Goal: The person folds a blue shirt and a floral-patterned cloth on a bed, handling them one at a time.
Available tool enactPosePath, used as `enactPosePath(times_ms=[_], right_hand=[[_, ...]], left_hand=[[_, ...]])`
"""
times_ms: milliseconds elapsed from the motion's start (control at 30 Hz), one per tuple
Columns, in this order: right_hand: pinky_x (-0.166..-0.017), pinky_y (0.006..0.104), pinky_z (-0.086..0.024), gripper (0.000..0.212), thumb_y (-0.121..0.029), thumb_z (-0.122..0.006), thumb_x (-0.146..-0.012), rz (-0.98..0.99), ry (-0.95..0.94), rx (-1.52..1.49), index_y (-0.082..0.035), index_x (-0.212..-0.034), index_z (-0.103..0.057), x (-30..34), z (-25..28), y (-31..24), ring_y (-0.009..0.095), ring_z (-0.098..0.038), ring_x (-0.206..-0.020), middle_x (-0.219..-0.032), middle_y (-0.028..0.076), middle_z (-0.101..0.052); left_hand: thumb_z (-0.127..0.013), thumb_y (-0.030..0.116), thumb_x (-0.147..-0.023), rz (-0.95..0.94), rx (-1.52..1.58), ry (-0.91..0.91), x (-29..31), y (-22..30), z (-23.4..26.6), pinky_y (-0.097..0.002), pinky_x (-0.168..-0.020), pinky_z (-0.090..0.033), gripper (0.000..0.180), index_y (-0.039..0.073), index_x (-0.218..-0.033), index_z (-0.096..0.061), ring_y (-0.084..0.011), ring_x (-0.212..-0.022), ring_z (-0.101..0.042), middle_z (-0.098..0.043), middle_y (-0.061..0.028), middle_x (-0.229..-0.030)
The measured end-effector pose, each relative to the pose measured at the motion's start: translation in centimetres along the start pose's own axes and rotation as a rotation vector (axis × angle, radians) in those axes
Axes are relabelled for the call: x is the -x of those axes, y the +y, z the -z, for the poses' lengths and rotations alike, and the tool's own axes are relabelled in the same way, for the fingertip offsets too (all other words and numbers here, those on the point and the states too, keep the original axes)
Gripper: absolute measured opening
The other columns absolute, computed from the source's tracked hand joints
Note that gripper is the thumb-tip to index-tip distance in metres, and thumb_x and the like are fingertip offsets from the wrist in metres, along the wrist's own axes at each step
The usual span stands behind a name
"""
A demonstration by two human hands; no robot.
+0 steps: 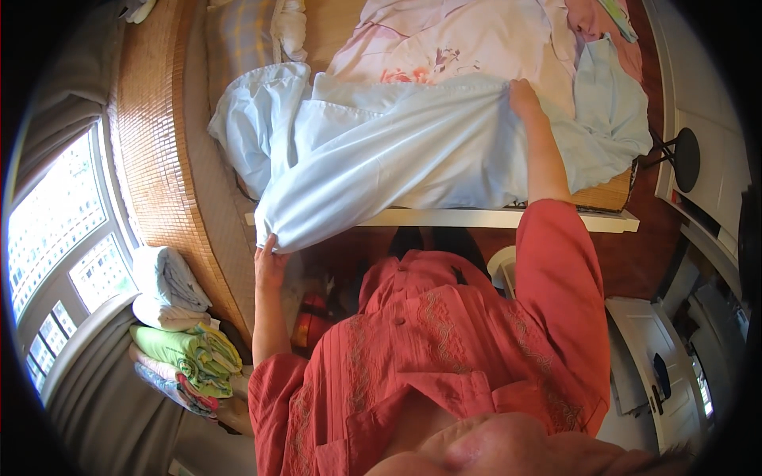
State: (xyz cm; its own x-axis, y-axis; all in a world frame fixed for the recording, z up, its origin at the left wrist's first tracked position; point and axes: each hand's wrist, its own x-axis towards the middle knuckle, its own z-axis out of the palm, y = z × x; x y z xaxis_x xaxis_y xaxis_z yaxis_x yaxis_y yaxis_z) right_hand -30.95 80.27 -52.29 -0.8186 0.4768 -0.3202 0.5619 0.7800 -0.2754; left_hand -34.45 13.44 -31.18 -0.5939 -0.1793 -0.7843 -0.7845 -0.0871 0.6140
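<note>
A pale blue sheet (381, 159) lies in folds across the near part of the bed, drawn taut on a slant between my two hands. My left hand (271, 260) pinches its near left corner, which hangs past the white bed edge. Farther off to the right, my right hand (524, 98) is closed on the sheet's upper edge, the fingertips partly hidden in the cloth. Beyond the sheet is a pink cloth (460, 36) with red and dark flower prints, partly covered by it. The rest of the blue sheet is bunched at both sides.
A white bed rail (444, 219) runs in front of me. A plaid pillow (242, 36) lies at the far left, beside a woven mat (155, 119). Folded bedding (186, 353) is stacked by the window on the left. A dark round stool (686, 160) stands at right.
</note>
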Motion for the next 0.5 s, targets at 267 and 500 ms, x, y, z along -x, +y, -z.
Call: enactPosePath(times_ms=[267,500], right_hand=[[-0.073,0.0421,-0.045,0.009,-0.008,-0.051,-0.09,0.312,0.362,-0.377,0.001,-0.089,-0.053,12.2,8.5,-3.3,0.039,-0.055,-0.085,-0.088,0.02,-0.053],[-0.068,0.0325,-0.043,0.006,-0.003,-0.055,-0.087,0.187,0.152,-0.536,0.003,-0.088,-0.054,30.4,18.0,-5.3,0.033,-0.052,-0.075,-0.085,0.016,-0.052]], left_hand=[[-0.063,0.015,-0.088,0.021,0.005,0.007,-1.7,-0.3,0.9,-0.0371,-0.074,-0.056,0.04,0.004,-0.124,-0.049,-0.0229,-0.095,-0.062,-0.059,-0.0092,-0.111],[-0.063,0.021,-0.089,0.056,-0.147,0.001,-4.5,-1.8,3.1,-0.0354,-0.065,-0.052,0.041,0.007,-0.124,-0.05,-0.0215,-0.093,-0.06,-0.058,-0.0091,-0.112]])
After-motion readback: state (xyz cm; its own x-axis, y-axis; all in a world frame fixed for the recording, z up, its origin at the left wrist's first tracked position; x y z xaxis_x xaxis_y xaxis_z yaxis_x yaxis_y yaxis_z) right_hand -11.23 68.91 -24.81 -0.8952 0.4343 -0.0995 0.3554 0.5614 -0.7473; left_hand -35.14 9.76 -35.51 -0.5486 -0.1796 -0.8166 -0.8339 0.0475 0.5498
